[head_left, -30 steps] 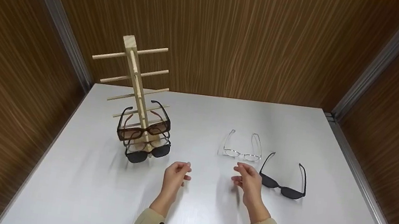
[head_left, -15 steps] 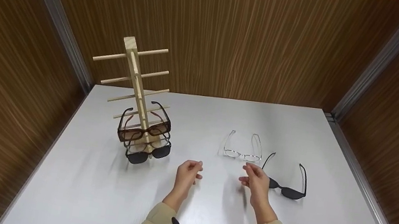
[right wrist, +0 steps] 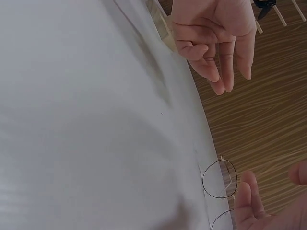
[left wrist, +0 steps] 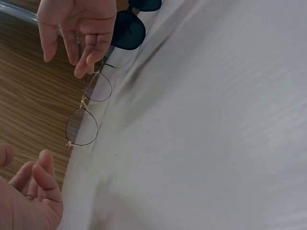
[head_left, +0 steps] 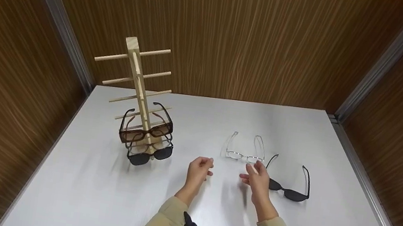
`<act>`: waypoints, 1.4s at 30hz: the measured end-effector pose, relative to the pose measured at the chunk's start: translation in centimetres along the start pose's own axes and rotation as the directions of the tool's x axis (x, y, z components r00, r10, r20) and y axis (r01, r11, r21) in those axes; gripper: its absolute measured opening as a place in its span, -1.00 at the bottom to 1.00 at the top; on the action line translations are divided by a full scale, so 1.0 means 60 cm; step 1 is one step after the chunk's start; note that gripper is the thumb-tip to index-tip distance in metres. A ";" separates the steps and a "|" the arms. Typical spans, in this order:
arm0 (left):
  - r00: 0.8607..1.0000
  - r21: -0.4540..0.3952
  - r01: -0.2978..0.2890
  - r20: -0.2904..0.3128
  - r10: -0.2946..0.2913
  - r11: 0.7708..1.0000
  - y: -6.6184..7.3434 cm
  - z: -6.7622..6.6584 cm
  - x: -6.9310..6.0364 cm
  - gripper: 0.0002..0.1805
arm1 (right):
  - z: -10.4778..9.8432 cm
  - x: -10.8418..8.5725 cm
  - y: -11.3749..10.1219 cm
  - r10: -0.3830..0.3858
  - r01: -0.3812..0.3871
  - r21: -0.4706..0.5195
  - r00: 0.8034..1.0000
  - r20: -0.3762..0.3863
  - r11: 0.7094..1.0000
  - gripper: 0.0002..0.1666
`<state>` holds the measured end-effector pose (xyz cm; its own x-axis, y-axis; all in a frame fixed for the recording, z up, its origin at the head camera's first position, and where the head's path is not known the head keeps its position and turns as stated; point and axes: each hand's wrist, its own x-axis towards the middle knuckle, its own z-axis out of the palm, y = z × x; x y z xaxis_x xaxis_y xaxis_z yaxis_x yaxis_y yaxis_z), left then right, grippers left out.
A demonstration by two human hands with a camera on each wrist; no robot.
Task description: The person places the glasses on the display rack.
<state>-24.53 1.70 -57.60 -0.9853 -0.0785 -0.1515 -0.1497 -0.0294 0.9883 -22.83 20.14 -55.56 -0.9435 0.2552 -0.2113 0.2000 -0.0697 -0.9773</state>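
My left hand (head_left: 198, 172) hovers over the white table, fingers loosely bent and holding nothing. Facing it, my right hand (head_left: 258, 182) is likewise without anything in its grasp, thumb and fingers apart. Just beyond the right hand lie thin wire-framed eyeglasses (head_left: 245, 157), temples unfolded and pointing away. Black sunglasses (head_left: 294, 195) rest to its right, one lens partly hidden behind the hand. In the left wrist view the round-lensed eyeglasses (left wrist: 81, 127) appear between both hands. The right wrist view shows them beside my right fingertips (right wrist: 243, 194), with no clear contact.
A wooden glasses stand (head_left: 139, 76) with several crossbars rises at the left. Brown-tinted sunglasses (head_left: 133, 135) hang low on it, above dark-lensed sunglasses (head_left: 163, 153) and a clear-lensed pair. Wood-grain panels (head_left: 236, 35) enclose the table's back and sides.
My left hand has moved right and slightly forward. My right hand shifted right, then a little forward, and its fingers have spread. The eyeglasses, sunglasses and stand have stayed put.
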 end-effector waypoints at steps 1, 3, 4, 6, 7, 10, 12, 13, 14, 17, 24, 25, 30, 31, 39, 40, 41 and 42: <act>1.000 0.006 0.000 0.002 0.000 1.000 0.001 0.003 0.002 -0.75 | 0.001 0.002 0.000 0.002 -0.002 -0.010 1.000 -0.003 1.000 -0.26; 1.000 0.011 0.005 0.003 -0.005 1.000 0.003 0.008 0.007 -0.74 | 0.002 0.007 -0.001 0.007 -0.007 -0.031 1.000 -0.008 1.000 -0.23; 1.000 0.011 0.008 0.004 -0.008 1.000 0.004 0.010 0.009 -0.74 | 0.002 0.010 -0.001 0.010 -0.011 -0.043 1.000 -0.011 0.999 -0.22; 1.000 0.017 0.011 0.008 -0.012 1.000 0.005 0.014 0.014 -0.73 | 0.004 0.014 -0.001 0.022 -0.023 -0.064 1.000 -0.020 0.998 -0.20; 1.000 0.021 0.011 0.009 -0.012 1.000 0.005 0.016 0.017 -0.73 | 0.004 0.017 -0.001 0.027 -0.028 -0.068 0.999 -0.024 0.997 -0.19; 1.000 0.012 0.007 0.010 -0.007 1.000 0.004 0.021 0.024 -0.73 | 0.006 0.022 0.000 0.032 -0.034 -0.067 0.999 -0.031 0.997 -0.16; 1.000 0.007 0.000 0.010 0.000 1.000 0.003 0.024 0.027 -0.72 | 0.007 0.023 0.000 0.025 -0.027 -0.070 0.999 -0.032 0.997 -0.14; 1.000 0.005 0.000 0.011 0.000 1.000 0.003 0.026 0.028 -0.72 | 0.008 0.022 -0.001 0.020 -0.022 -0.078 0.999 -0.028 0.997 -0.14; 1.000 0.002 0.002 0.014 -0.002 1.000 0.001 0.028 0.029 -0.72 | 0.008 0.020 -0.001 0.013 -0.015 -0.092 1.000 -0.023 0.996 -0.14; 0.999 0.009 0.011 0.033 -0.011 1.000 0.000 0.035 0.028 -0.72 | 0.004 0.007 -0.006 -0.018 0.017 -0.155 1.000 -0.004 0.988 -0.15; 0.997 0.012 0.010 0.080 -0.010 1.000 0.006 0.060 0.024 -0.72 | -0.034 -0.014 -0.021 -0.098 0.095 -0.151 0.995 -0.011 0.984 -0.22; 0.996 0.014 0.006 0.085 -0.007 1.000 0.008 0.063 0.023 -0.72 | -0.040 -0.015 -0.022 -0.100 0.096 -0.143 0.995 -0.017 0.985 -0.23; 0.995 0.007 -0.015 0.100 0.014 1.000 0.011 0.084 0.020 -0.75 | -0.069 -0.023 -0.029 -0.110 0.106 -0.101 0.993 -0.034 0.989 -0.28; 0.995 0.007 -0.021 0.102 0.020 1.000 0.012 0.088 0.019 -0.76 | -0.075 -0.024 -0.030 -0.112 0.108 -0.098 0.993 -0.035 0.989 -0.28; 0.992 0.000 -0.024 0.126 0.024 1.000 0.015 0.122 0.013 -0.78 | -0.118 -0.036 -0.035 -0.158 0.147 -0.109 0.983 -0.096 0.983 -0.32; 0.991 0.001 -0.021 0.129 0.021 1.000 0.016 0.125 0.013 -0.78 | -0.122 -0.037 -0.034 -0.167 0.155 -0.117 0.981 -0.103 0.981 -0.32; 0.991 0.005 -0.022 0.132 0.021 1.000 0.015 0.128 0.013 -0.78 | -0.126 -0.037 -0.033 -0.174 0.160 -0.126 0.979 -0.107 0.979 -0.32; 0.991 0.011 -0.022 0.133 0.021 1.000 0.015 0.131 0.013 -0.78 | -0.130 -0.039 -0.032 -0.178 0.162 -0.139 0.978 -0.110 0.977 -0.32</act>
<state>-26.05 9.45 -56.67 -0.9904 0.0540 -0.1275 -0.1285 -0.0166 0.9916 -18.97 27.18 -53.30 -0.9290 0.3684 -0.0345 0.0792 0.1069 -0.9911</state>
